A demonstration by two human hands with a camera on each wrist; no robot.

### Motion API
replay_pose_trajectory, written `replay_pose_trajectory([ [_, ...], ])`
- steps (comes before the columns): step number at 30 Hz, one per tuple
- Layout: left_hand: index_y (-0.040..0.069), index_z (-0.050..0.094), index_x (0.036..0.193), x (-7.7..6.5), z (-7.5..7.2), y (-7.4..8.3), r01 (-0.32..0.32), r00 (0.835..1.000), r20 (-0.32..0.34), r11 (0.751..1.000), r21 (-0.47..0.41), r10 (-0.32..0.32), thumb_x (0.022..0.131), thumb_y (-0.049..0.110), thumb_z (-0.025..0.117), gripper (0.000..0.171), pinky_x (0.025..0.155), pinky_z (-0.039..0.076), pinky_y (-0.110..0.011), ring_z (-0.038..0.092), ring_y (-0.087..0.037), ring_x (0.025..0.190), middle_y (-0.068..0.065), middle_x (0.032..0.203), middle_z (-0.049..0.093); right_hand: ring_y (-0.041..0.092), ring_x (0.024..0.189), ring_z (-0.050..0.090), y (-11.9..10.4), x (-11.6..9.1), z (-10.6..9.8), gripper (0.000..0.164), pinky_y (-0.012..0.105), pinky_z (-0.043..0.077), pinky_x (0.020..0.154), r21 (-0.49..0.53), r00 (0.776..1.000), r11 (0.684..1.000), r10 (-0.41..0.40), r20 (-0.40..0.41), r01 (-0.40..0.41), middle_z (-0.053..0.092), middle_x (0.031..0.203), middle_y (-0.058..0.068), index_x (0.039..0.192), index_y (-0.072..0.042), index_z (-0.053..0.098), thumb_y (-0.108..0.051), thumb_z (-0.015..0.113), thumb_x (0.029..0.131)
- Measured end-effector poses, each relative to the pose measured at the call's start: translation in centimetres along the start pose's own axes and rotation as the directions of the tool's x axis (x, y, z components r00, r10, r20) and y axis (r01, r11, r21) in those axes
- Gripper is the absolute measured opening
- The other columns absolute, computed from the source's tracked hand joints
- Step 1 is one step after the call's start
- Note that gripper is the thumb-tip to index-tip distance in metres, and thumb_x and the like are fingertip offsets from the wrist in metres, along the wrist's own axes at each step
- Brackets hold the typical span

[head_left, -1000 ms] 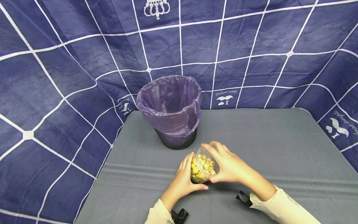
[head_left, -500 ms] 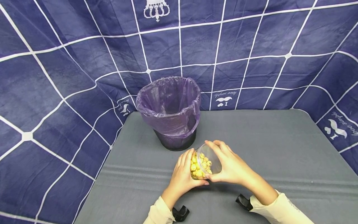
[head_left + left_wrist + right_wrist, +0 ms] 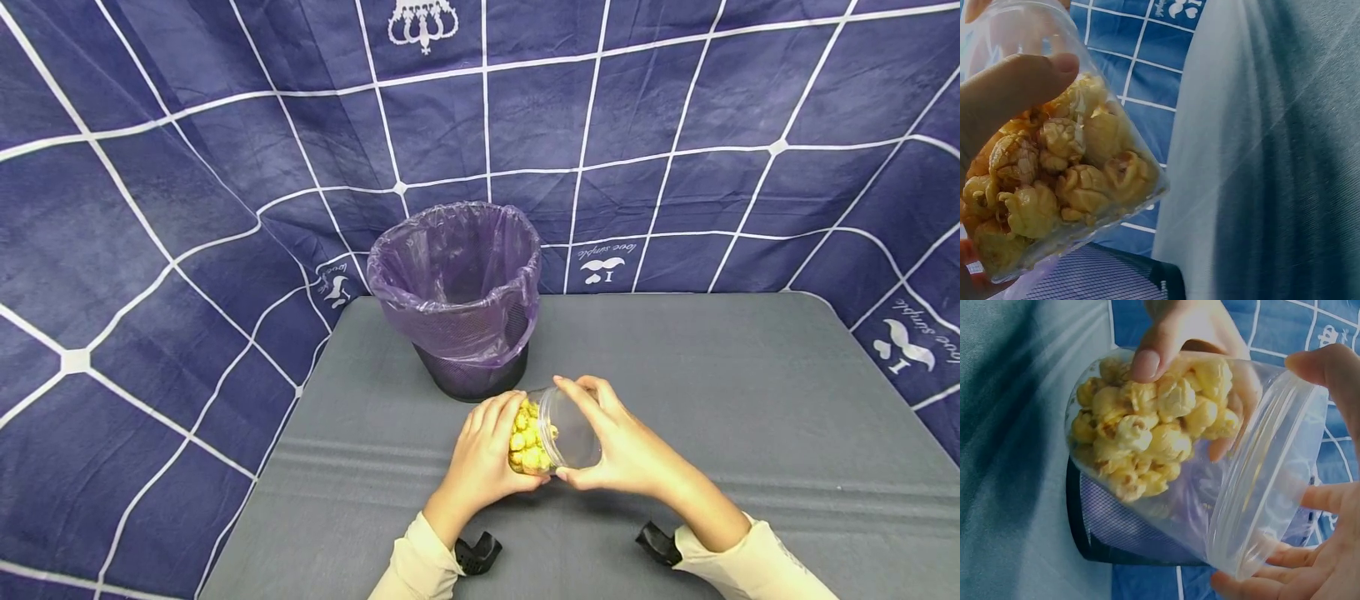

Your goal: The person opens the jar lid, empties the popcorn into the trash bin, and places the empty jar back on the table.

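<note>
A clear plastic jar, partly filled with yellow popcorn, is held tilted on its side in front of me. My left hand grips its body near the base, the thumb lying across the clear wall in the left wrist view. At the other end, the fingers and thumb of my right hand are spread round the rim of the see-through lid, which sits at the jar's mouth. Popcorn lies bunched toward the base end, leaving the part by the lid mostly bare. The left hand hides some of the jar's base.
Behind the hands a black mesh bin with a purple bag liner stands on the grey table surface. A blue cloth with white grid lines hangs at the back and sides.
The jar has tipped further onto its side, its lid end swinging to the right. Popcorn has shifted toward the base. Both hands have kept their hold.
</note>
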State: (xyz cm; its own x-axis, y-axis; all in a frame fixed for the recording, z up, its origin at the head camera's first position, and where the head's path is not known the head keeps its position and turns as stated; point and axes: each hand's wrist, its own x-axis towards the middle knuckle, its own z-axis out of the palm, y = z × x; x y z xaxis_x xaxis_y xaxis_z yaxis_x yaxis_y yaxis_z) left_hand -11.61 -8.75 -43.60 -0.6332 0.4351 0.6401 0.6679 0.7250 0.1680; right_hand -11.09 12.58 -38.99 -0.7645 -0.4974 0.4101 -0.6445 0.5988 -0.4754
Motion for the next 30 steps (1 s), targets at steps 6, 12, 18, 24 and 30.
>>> replay_pose_trajectory([
  [6, 0.006, 0.042, 0.127, 0.4, -0.5, -0.2, -0.023, 0.999, 0.033, 1.0, 0.013, 0.023, 0.041, 0.053, 0.08, 0.105, 0.089, 0.038, -0.037, 0.045, -0.024, 0.108, -0.007, 0.12, 0.047, 0.024, 0.1, 0.049, 0.5, -0.1, 0.0, 0.102, 0.04, 0.047, 0.076, 0.026, 0.999, 0.999, -0.04, 0.018, 0.039, 0.035, 0.123, 0.01, 0.139, -0.021, 0.03, -0.041, 0.079, 0.052],
  [12, 0.009, 0.042, 0.128, 0.6, -0.8, -0.5, -0.032, 0.994, 0.1, 0.999, 0.003, 0.032, 0.044, 0.053, 0.08, 0.102, 0.088, 0.038, -0.037, 0.045, -0.023, 0.107, -0.007, 0.119, 0.047, 0.023, 0.101, 0.05, 1.1, -0.2, -0.1, 0.1, 0.037, 0.048, 0.075, 0.037, 0.993, 0.994, -0.105, 0.058, 0.103, 0.032, 0.129, 0.006, 0.138, -0.017, 0.031, -0.036, 0.08, 0.052],
  [18, 0.011, 0.043, 0.127, 0.9, -1.0, -0.6, -0.02, 0.987, 0.159, 1.0, 0.005, 0.019, 0.045, 0.053, 0.079, 0.099, 0.09, 0.036, -0.036, 0.044, -0.022, 0.107, -0.006, 0.118, 0.046, 0.026, 0.116, 0.041, 1.4, -0.3, -0.4, 0.099, 0.041, 0.044, 0.084, 0.048, 0.982, 0.988, -0.154, 0.105, 0.15, 0.025, 0.14, 0.007, 0.138, -0.017, 0.031, -0.03, 0.082, 0.054],
  [24, 0.01, 0.042, 0.127, 1.0, -1.0, -0.7, -0.005, 0.988, 0.154, 0.999, 0.035, 0.0, 0.043, 0.055, 0.08, 0.102, 0.088, 0.037, -0.038, 0.044, -0.023, 0.105, -0.007, 0.117, 0.046, 0.034, 0.125, 0.029, 1.2, -0.6, -0.7, 0.107, 0.049, 0.038, 0.089, 0.037, 0.987, 0.999, -0.012, 0.161, 0.006, 0.015, 0.145, 0.009, 0.144, -0.021, 0.015, -0.047, 0.077, 0.061],
  [30, 0.008, 0.043, 0.126, 0.9, -0.8, -0.8, -0.002, 0.991, 0.132, 0.998, 0.064, -0.007, 0.041, 0.054, 0.08, 0.104, 0.089, 0.036, -0.038, 0.045, -0.024, 0.104, -0.007, 0.116, 0.046, 0.034, 0.12, 0.037, 0.7, -0.7, -0.6, 0.095, 0.05, 0.037, 0.09, 0.04, 0.973, 0.982, 0.179, 0.145, -0.187, 0.022, 0.142, 0.013, 0.145, -0.024, 0.005, -0.057, 0.06, 0.075],
])
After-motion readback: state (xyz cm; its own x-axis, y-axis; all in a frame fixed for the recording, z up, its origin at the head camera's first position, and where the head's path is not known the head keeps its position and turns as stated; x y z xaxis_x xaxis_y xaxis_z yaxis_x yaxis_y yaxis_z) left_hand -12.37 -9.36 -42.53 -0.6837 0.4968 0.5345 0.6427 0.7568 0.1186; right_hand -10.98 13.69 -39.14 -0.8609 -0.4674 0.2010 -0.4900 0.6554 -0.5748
